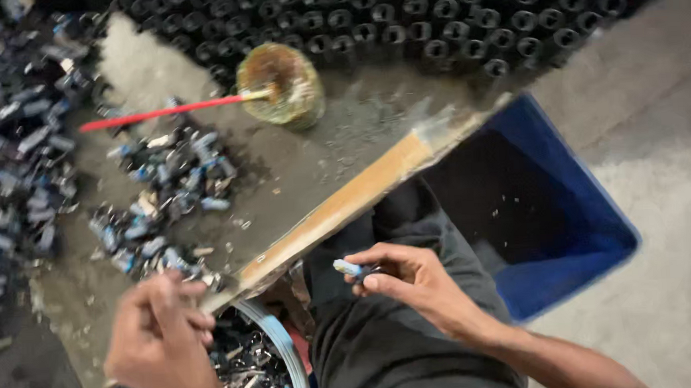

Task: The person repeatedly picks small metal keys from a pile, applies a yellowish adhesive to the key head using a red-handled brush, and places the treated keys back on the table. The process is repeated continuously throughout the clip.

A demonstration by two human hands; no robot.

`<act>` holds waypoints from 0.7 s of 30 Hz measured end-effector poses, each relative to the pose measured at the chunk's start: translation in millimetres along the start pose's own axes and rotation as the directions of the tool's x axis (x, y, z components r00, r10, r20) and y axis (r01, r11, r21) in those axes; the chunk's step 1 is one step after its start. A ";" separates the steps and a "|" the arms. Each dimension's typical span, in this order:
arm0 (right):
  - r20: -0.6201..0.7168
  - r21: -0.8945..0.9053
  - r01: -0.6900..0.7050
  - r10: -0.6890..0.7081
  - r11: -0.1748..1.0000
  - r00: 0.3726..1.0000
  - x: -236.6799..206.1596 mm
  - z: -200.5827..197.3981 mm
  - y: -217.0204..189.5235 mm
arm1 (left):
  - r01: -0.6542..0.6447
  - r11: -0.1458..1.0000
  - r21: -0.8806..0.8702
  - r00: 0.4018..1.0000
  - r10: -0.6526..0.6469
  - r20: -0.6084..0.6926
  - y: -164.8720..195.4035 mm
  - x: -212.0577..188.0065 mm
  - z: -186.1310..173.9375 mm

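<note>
My left hand (163, 341) blurred, fingertips unreadable. Bucket (279, 346) beneath cut by bottom edge. Small parts pile (8, 159) smeared, running off left edge; individual pieces indistinguishable.

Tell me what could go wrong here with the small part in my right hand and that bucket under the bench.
The small blue part sits pinched in the right hand's fingertips over your lap, so it could slip to the floor. The left hand is above the bucket of metal scraps, which might nick fingers. The brush could tip the pot.
</note>
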State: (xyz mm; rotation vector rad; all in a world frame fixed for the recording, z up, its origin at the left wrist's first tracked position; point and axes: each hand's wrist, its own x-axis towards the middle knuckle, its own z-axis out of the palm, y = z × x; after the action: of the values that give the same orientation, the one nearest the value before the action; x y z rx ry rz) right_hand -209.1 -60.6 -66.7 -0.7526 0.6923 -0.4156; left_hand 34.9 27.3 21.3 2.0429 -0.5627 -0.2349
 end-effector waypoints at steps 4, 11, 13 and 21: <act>0.220 -0.164 0.033 0.004 0.986 0.975 12.8 19.0 23.4 | 0.060 0.998 -0.029 0.987 -0.063 -0.148 -27.0 -24.2 -45.9; 0.793 -0.400 0.462 0.046 0.792 0.607 44.2 125.6 123.9 | -0.084 0.984 0.158 0.974 0.115 -0.197 -23.4 -52.3 -72.4; 0.854 -0.335 0.716 -0.123 0.613 0.505 36.4 126.4 128.0 | -0.204 0.949 0.238 0.972 0.225 -0.062 -25.6 -44.2 -56.5; 0.438 -0.574 0.119 0.180 0.810 0.881 30.9 43.3 34.5 | -0.467 0.744 0.479 0.883 0.367 0.292 -39.1 -8.5 -12.2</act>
State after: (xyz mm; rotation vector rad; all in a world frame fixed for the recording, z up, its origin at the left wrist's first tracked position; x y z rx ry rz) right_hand -153.4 -34.5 -82.3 -1.3808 0.3527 0.0452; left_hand 43.7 57.4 -6.4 2.3668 -1.3106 0.0229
